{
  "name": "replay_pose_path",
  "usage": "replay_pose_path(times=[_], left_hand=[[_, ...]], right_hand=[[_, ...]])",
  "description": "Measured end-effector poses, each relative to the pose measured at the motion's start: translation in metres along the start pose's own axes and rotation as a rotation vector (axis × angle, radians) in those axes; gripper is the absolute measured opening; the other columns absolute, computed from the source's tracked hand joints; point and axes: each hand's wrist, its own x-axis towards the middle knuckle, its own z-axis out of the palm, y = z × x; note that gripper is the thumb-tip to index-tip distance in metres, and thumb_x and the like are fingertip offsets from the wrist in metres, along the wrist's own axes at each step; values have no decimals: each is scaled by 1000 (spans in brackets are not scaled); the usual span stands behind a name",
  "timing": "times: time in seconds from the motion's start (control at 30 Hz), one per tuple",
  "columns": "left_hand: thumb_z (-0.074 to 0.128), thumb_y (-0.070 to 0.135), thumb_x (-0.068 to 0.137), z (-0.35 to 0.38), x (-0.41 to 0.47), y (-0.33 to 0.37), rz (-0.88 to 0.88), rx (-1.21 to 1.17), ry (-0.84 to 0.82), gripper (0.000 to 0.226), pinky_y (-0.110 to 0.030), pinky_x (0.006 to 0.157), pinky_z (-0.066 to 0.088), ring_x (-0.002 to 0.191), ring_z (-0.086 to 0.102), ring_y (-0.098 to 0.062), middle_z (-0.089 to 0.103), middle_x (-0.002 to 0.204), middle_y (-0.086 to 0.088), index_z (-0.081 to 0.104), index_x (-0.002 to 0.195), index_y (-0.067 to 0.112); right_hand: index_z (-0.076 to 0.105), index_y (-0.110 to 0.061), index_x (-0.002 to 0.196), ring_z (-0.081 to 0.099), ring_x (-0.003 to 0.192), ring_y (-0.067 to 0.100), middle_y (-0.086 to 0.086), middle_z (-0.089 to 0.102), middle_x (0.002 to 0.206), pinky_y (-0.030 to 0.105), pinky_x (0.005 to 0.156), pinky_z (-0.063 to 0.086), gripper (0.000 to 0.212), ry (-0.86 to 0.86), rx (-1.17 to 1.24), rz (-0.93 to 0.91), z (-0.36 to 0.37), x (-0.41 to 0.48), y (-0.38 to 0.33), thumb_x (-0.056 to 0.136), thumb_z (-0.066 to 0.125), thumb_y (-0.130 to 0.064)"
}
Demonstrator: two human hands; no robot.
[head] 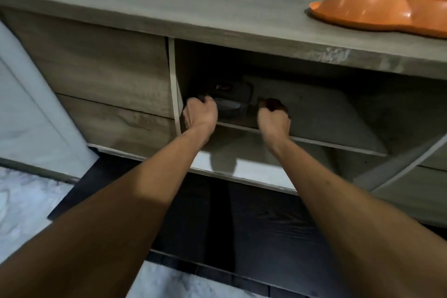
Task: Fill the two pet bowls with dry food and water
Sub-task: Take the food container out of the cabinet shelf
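An orange double pet bowl (377,11) stands on the cabinet top (169,7) at the far right. Both my arms reach into the cabinet's open middle compartment. My left hand (200,113) curls its fingers round the left edge of a dark grey package (232,99) lying on the shelf (326,113). My right hand (274,116) sits just right of that package with its fingers curled in deep shadow. Whether it holds anything I cannot tell. The package's label is too dark to read.
The wooden cabinet has closed drawer fronts (96,65) on the left. Its opened door (396,164) swings out at the lower right. A lower shelf (242,164) sits beneath my hands. Dark flooring (229,225) and a pale marbled surface (21,203) lie below.
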Motion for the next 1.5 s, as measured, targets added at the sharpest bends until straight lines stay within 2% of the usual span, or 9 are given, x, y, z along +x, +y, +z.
replay_pose_path(times=[0.2,0.47,0.57,0.63,0.77,1.03,1.13,1.37,1.5], left_hand=[[48,29,100,10,16,-9,0,-140,81,41,-37,93,47,115,58,-35,60,127,-21,55,129,0],[55,35,96,-9,-8,-13,-20,-180,47,35,-31,81,40,104,58,-27,62,110,-12,61,115,6],[58,38,94,-29,-44,-9,-109,-185,72,40,-32,86,46,104,62,-29,68,115,-13,65,118,6],[60,36,93,-50,-75,2,-156,-187,88,40,-34,92,47,110,62,-32,69,116,-16,67,119,7],[59,34,94,-99,-141,41,-228,-129,115,37,-24,79,38,109,61,-29,70,113,-13,68,119,8],[58,32,94,-170,-217,136,-221,-87,119,31,-23,77,40,97,62,-19,71,100,-6,70,111,8],[61,31,94,-177,-225,171,-182,-99,122,25,-14,67,36,82,61,-14,68,85,-2,70,97,8],[68,35,86,-156,-181,226,-94,-175,107,23,-33,72,48,74,62,-18,71,76,-3,71,82,13],[69,44,81,-140,-137,243,-105,-183,66,28,-32,74,51,74,64,-18,73,77,0,70,75,16]], right_hand=[[66,-11,119,60,111,30,13,66,119,31,90,43,37,-73,-1,-67,32,21,2,103,44,-36],[60,-6,123,57,114,31,12,61,126,36,98,45,39,-100,88,143,20,-3,0,98,51,-36],[65,-10,120,58,111,26,3,63,114,34,96,43,39,-96,103,181,4,-41,-15,95,53,-39],[71,-16,113,63,107,26,4,72,111,35,95,48,35,-111,105,214,-12,-69,-30,92,53,-37],[74,-20,104,67,91,21,4,73,97,38,86,54,26,-205,130,321,-56,-125,-63,92,53,-29],[70,-16,123,66,107,18,2,72,117,38,99,53,33,-252,230,391,-128,-188,-156,94,56,-25],[73,-18,117,66,102,15,1,74,113,40,98,54,35,-242,244,349,-148,-186,-187,88,57,-29],[74,-17,116,67,108,21,1,75,112,42,101,52,42,-174,264,260,-163,-129,-239,81,59,-35],[71,-14,121,66,106,19,0,72,114,39,99,53,30,-177,311,269,-153,-86,-260,95,57,-20]])
